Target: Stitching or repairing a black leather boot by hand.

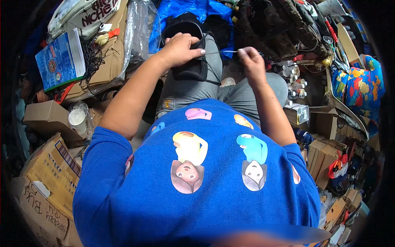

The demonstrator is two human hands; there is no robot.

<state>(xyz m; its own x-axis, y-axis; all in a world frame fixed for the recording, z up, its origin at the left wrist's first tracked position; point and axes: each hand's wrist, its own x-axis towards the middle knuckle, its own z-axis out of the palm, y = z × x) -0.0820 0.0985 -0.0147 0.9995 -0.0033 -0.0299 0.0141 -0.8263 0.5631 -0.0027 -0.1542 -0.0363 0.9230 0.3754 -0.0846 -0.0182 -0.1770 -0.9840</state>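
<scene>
A black shoe [190, 71] rests across my grey-trousered left thigh. My left hand [180, 49] is closed over the middle of the shoe, with the thumb stretched to the right. To the right of it, my right hand [250, 59] is raised over the gap between my knees, pinching a thin, pale, needle-like piece [230, 51]. A fine dark thread [213, 52] runs from the shoe near my left thumb toward that piece. Black cord [214, 74] hangs in a loop over the thigh beside the shoe. The underside of the shoe and the left fingertips are partly hidden.
A blue plastic sheet [197, 7] lies beyond my knees. At left are cardboard [109, 61], a blue booklet [61, 61], tangled dark cord [94, 66] and boxes [51, 119]. Small bottles [294, 84] and a dark, worn block [279, 29] stand at right.
</scene>
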